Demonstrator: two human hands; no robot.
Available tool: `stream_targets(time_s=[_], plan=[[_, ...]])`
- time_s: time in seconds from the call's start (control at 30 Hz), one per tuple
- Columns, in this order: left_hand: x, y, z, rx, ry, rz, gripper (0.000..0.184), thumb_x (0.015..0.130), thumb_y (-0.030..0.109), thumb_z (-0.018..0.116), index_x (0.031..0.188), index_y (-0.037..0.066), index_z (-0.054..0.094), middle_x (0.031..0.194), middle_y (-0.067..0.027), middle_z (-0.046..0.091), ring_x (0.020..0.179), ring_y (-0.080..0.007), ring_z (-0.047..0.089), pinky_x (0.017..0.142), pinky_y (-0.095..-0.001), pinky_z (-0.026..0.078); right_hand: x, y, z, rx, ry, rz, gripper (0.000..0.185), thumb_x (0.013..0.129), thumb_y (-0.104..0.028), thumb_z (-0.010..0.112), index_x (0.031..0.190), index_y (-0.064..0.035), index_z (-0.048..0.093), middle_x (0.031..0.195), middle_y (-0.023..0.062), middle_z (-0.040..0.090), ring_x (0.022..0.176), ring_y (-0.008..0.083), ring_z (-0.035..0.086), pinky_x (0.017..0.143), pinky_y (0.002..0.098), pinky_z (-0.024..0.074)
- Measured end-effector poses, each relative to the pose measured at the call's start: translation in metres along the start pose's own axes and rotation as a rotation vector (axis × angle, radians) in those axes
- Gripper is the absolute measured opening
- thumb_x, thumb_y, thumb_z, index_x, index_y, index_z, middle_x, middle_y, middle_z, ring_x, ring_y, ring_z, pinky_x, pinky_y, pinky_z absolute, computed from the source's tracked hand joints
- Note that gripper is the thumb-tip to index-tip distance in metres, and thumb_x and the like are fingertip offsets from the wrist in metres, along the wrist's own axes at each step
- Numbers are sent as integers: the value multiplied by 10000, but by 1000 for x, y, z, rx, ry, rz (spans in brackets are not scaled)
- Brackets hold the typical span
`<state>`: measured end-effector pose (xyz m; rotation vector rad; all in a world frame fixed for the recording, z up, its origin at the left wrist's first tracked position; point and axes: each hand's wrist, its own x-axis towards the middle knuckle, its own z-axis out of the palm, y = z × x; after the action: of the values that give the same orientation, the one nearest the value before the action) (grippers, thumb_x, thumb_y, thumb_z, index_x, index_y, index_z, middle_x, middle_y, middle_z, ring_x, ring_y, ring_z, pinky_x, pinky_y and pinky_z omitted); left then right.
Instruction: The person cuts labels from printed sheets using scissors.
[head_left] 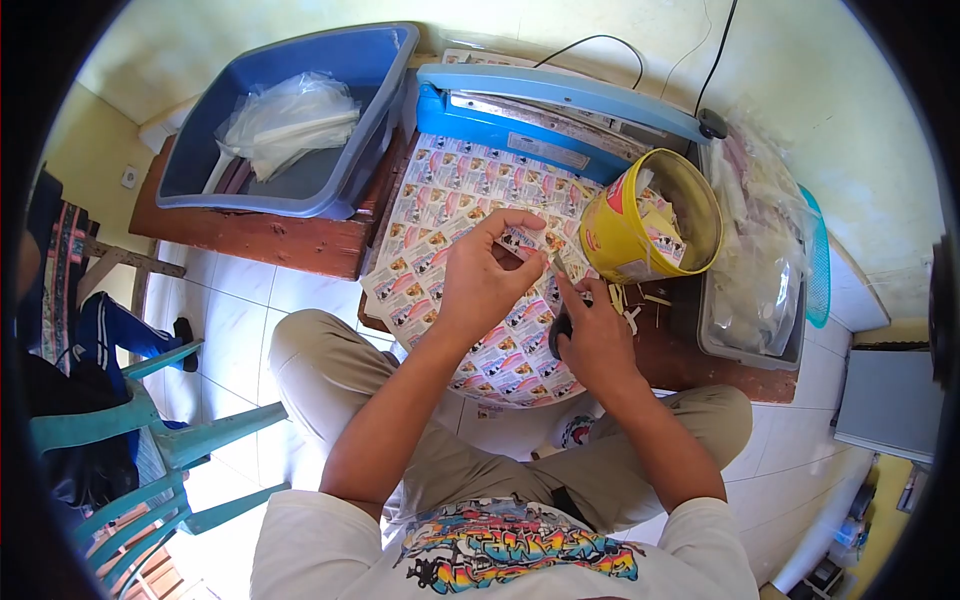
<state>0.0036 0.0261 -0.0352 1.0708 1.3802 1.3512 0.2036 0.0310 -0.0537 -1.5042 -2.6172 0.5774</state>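
Note:
In the head view, my left hand [487,277] pinches a small printed label [519,241] between thumb and fingers. My right hand [598,340] is closed around a pair of scissors [558,336] with black handles. The scissor blades point up beside my left fingertips, close to the label. Below both hands lie large sheets of printed labels [425,195], overlapping and reaching down over my lap. Just right of the hands, a yellow bucket [612,235] leans tilted, with cut label pieces [660,228] in it.
Behind the sheets stands a blue lever-arm device [560,88]. A blue tub [345,190] with clear plastic bags [285,125] is at the left; a grey tray [745,352] of bags is at the right. Paper strips [630,312] litter the wooden bench [690,365]. Another person sits near a teal chair [160,430].

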Motion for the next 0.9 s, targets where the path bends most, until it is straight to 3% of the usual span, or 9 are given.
stream_targets(time_s=[0.13,0.3,0.53,0.63,0.73,0.8,0.9], plan=[[0,2,3,-52,39,16,316,880,-3,745,1184,33,668,792,25,661,699,1,605,604,-165,457,-1,-7,-1,-2,-38,48,812,748,-71,808,1496,-97,493,1365,192,505,1113,402,656,883,488,579],[1,2,3,54,34,49,251,906,22,713,1156,40,698,750,53,603,648,6,519,572,-188,406,-5,-8,7,-82,-2,31,775,797,-163,796,1499,-79,478,1385,189,506,1135,400,651,895,500,571],[0,4,5,118,19,86,192,922,43,699,1113,36,719,740,42,619,643,-3,522,573,-193,404,-7,-16,-10,-132,-46,48,739,809,-194,812,1474,-82,509,1334,165,575,1084,374,682,859,484,577],[-1,5,6,99,1,98,176,934,41,684,1106,31,719,760,25,641,648,-14,537,580,-198,429,-4,-15,-20,-48,40,7,598,855,-168,757,1410,-46,570,1279,186,604,1039,361,700,805,484,592],[1,-2,8,11,24,116,148,899,47,697,1038,29,745,694,11,634,607,-32,551,575,-228,453,3,-12,-31,212,230,-54,498,883,-155,739,1349,-26,619,1163,189,670,944,337,726,786,465,587],[0,-4,7,9,-1,122,136,899,34,690,1025,23,740,696,17,635,608,-30,552,574,-227,454,6,-13,-40,492,323,-59,344,948,-111,709,1278,-22,671,1051,139,717,812,211,728,696,327,590],[-2,-5,10,-33,-29,117,131,899,21,683,1019,22,735,695,29,623,601,-19,527,559,-218,430,7,-15,-44,770,244,52,288,987,-129,694,1240,7,677,1032,110,727,817,136,717,655,284,586]])
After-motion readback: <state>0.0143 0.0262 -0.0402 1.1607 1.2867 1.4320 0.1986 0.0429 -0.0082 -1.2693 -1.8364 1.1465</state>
